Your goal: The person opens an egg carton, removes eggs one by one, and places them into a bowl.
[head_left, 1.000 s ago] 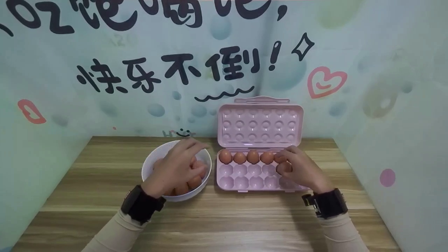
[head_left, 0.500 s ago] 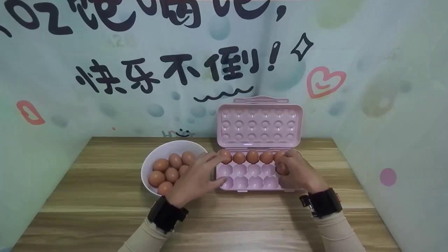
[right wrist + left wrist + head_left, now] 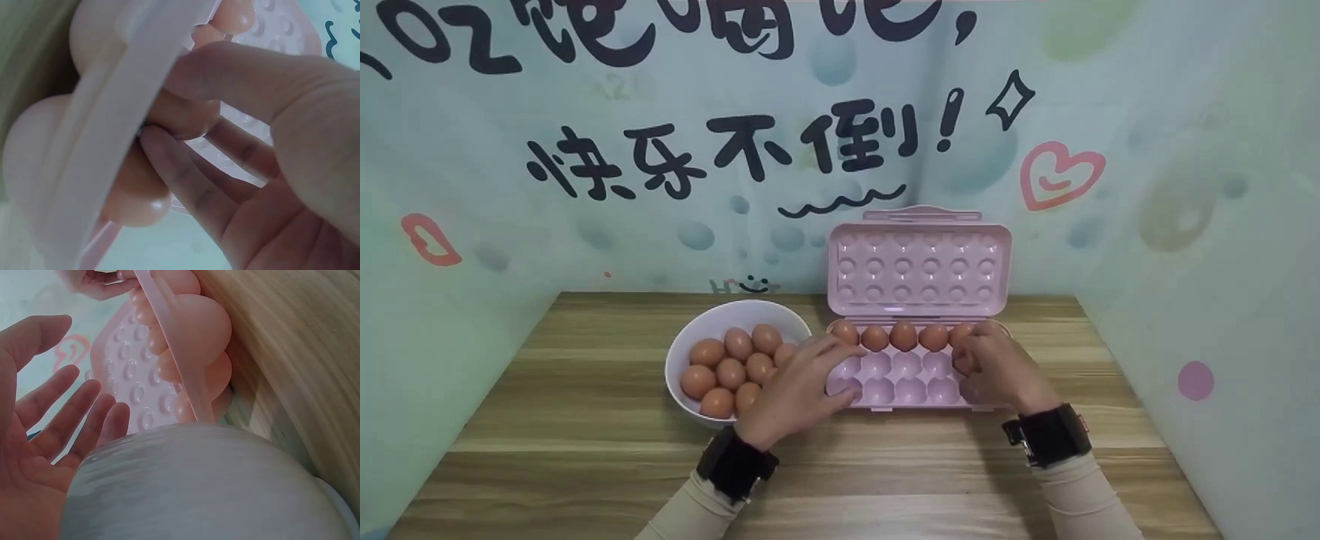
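In the head view my right hand [image 3: 1005, 367] is at the right end of the pink egg carton [image 3: 877, 408]. Its thumb and fingers pinch a brown egg [image 3: 188, 117] in the second row, as the right wrist view shows; another egg [image 3: 140, 199] sits beside it. Along the back row stand several eggs [image 3: 904, 336]. My left hand [image 3: 795, 386] hovers between the white bowl [image 3: 679, 360] and the carton's left end. Its fingers are spread and hold nothing in the left wrist view. Several brown eggs [image 3: 730, 373] lie in the bowl, some hidden behind that hand.
The carton's lid [image 3: 919, 270] stands raised against the printed backdrop [image 3: 660, 247]. Hollows [image 3: 877, 390] show in the two front rows. The wooden table [image 3: 885, 472] runs out to side walls at left and right.
My left hand has moved right, from over the bowl to the carton's left end, uncovering eggs in the bowl. My right hand has stayed at the carton's right end with its egg.
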Demonstrator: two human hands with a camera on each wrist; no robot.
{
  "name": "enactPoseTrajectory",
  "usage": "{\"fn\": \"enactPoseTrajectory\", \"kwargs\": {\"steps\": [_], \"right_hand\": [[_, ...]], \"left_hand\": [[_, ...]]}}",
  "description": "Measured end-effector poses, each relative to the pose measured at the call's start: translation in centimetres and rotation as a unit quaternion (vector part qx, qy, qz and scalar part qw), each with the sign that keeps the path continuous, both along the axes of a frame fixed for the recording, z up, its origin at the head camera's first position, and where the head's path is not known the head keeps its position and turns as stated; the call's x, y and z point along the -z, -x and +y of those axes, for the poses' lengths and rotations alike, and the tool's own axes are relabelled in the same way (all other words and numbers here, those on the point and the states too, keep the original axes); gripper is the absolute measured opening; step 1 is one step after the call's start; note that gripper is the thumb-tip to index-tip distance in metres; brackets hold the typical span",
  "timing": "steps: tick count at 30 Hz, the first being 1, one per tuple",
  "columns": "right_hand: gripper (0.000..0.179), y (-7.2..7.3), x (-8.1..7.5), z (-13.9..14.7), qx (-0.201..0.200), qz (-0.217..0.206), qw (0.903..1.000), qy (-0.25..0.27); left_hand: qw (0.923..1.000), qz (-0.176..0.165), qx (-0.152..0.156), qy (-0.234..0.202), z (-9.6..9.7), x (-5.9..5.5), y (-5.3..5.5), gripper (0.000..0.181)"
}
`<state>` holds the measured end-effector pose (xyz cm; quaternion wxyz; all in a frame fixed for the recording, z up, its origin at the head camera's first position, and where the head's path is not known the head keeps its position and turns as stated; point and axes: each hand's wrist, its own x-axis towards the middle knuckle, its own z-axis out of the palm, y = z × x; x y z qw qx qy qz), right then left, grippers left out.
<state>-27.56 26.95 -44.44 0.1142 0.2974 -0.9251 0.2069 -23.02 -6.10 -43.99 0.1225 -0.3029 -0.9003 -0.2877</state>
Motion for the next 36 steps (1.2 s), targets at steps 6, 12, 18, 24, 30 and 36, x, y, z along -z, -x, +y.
{"fn": "enactPoseTrajectory", "kwargs": {"steps": [6,12,18,24,30,36], "right_hand": [[0.031,-0.3,-0.1,0.4,0.010,0.009,0.9998,0.015],[0.022,-0.5,-0.7,0.3,0.014,0.053,0.9975,0.044],[0.024,-0.8,-1.7,-1.0,0.023,-0.033,0.9937,0.105],[0.031,-1.8,-3.2,-2.7,0.016,-0.120,0.9761,0.180],[0.033,-3.1,-4.1,-4.3,0.017,-0.141,0.9621,0.233],[0.037,-3.9,-4.4,-5.4,-0.021,-0.191,0.9404,0.281]], "left_hand": [[1.0000,0.002,0.001,0.000,0.2,0.0,0.0,0.042],[0.9999,-0.001,0.003,-0.017,0.4,-0.3,0.0,0.045],[0.9989,0.031,0.013,-0.031,1.0,-0.5,0.1,0.045],[0.9950,0.066,0.046,-0.058,1.8,-0.7,0.4,0.048],[0.9940,0.075,0.040,-0.069,2.5,-1.1,0.1,0.054],[0.9927,0.082,0.028,-0.084,3.4,-1.2,0.0,0.050]]}}
